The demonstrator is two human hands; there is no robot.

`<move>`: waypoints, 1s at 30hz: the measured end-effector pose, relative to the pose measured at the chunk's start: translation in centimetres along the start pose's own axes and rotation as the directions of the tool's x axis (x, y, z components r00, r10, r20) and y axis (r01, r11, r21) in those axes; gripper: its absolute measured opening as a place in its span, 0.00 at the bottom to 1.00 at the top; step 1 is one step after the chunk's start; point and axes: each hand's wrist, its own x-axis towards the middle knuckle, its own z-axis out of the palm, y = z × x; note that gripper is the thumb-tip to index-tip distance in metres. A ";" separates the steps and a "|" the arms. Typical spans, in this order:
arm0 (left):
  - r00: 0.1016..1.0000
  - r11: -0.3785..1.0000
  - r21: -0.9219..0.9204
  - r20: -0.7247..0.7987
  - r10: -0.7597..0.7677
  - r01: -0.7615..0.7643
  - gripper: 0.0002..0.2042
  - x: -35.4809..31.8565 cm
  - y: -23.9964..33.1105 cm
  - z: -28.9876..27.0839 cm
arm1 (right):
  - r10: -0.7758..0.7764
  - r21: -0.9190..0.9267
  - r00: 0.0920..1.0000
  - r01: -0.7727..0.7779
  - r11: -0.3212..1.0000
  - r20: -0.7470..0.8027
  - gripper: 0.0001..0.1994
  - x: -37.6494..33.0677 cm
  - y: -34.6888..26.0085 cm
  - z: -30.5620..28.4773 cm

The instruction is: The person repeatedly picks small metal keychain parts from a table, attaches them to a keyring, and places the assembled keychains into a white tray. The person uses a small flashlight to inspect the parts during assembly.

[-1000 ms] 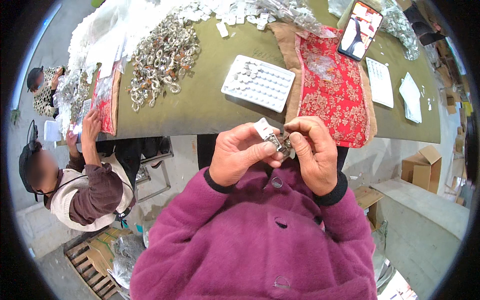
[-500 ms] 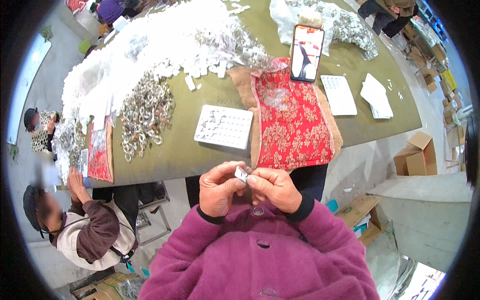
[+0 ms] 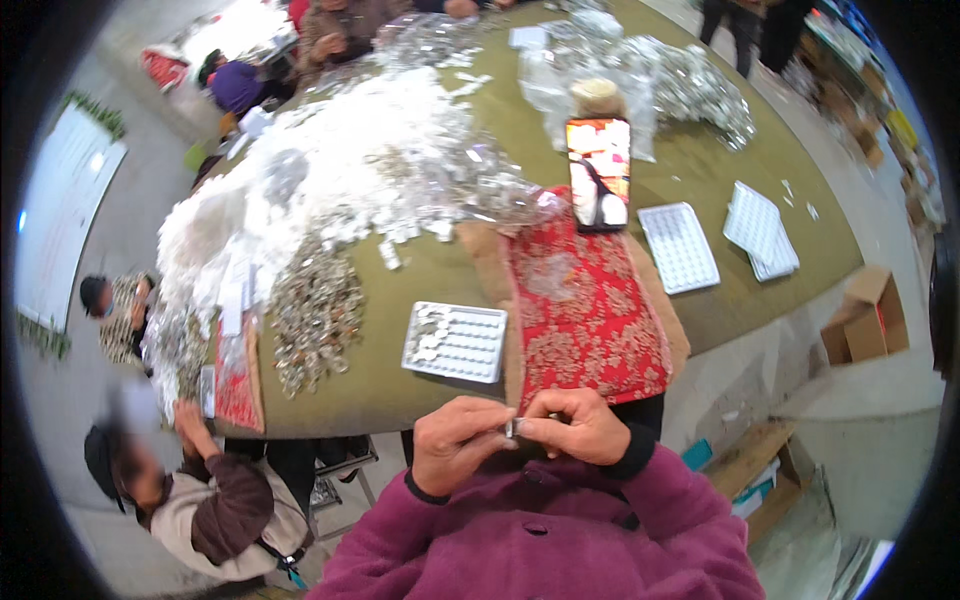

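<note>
Both my hands are close together in front of the table's near edge. Between their fingertips is a small white piece [image 3: 511, 428], mostly covered, so its exact kind cannot be made out. My left hand [image 3: 455, 447] pinches it from one side, my right hand [image 3: 583, 428] from the other. Just beyond them lies a red flowered cloth [image 3: 597, 325] with brown borders. To its left sits a white compartment tray [image 3: 482, 346], with small pale pieces in its left part. Farther left is a heap of small metal ring-like pieces [image 3: 315, 325].
A large heap of white pieces [image 3: 350, 165] covers the table's far left. A lit phone [image 3: 600, 180] leans on a brownish roll [image 3: 597, 97]. More white trays [image 3: 680, 248] lie at right, beside a cardboard box [image 3: 866, 318] off the table. A co-worker [image 3: 205, 510] works at left.
The view has tilted up, so the table and hands appear lower. My hands stay together; the white piece, which showed its flat face, is now narrower and more hidden between my fingers.
</note>
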 end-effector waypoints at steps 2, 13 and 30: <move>1.000 0.999 -0.047 -0.016 0.011 -0.012 0.18 0.4 0.1 0.8 | -0.085 0.021 0.996 0.085 0.996 0.007 0.08 0.0 0.0 0.0; 0.996 1.000 -0.017 -0.085 0.015 -0.017 0.20 2.8 -2.0 5.1 | -0.211 -0.298 0.964 0.156 0.942 -0.163 0.08 1.3 -1.5 -3.0; 0.998 0.995 -0.104 -0.063 -0.006 -0.001 0.15 3.7 -3.0 5.5 | -0.628 -0.894 0.707 -0.014 0.447 -0.325 0.08 5.9 -1.9 -7.8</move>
